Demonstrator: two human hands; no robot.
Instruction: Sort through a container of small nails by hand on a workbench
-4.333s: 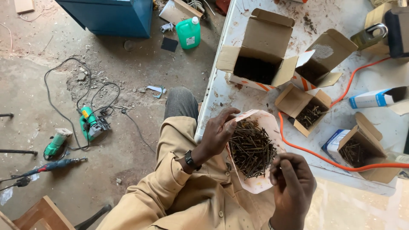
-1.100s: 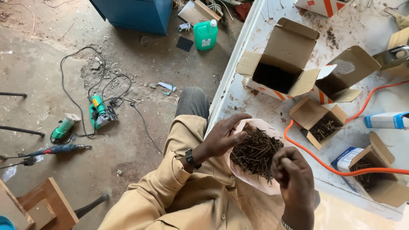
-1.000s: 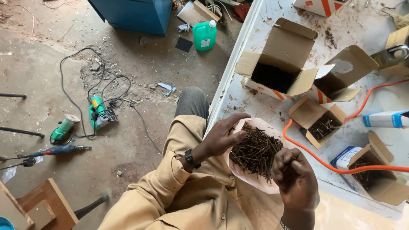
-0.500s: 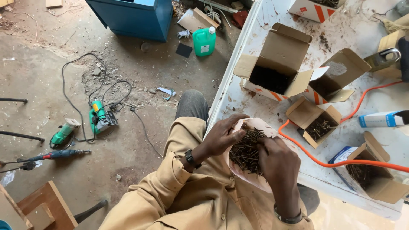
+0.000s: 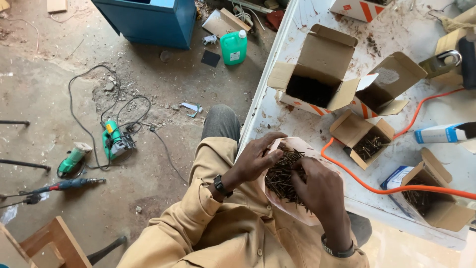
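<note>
You sit at a white table over a dusty concrete floor. Your left hand grips the edge of a pink tray at the table's near edge, fingers curled into its heap of screws; your right hand rests on the heap, fingers bent, picking among them. Beyond lie open boxes, an orange cable; a green saw lies on the floor
</note>
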